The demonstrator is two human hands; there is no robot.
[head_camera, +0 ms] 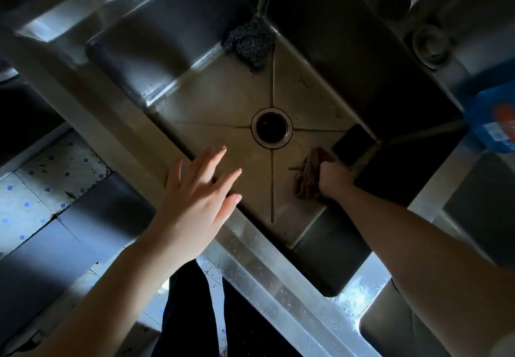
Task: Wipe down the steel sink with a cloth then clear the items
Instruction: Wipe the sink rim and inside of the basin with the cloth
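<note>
At far left, a pale tiled floor (41,189) with small blue squares shows below the tabletop edge. The left hand (195,203) hovers over the near rim of the steel sink (217,100), fingers spread straight, its grip holding nothing. In the basin's far corner lies a dark steel-wool scourer (249,41). A round drain (271,128) sits at the basin's centre. To the right of it, a crumpled brown cloth (305,175) lies on the sink floor, held by the right hand (334,181), whose grip is curled tightly round it. Just beyond the cloth, a flat dark rectangular object (352,143) rests in the right corner. A blurred blue package (493,116) stands at far right.
</note>
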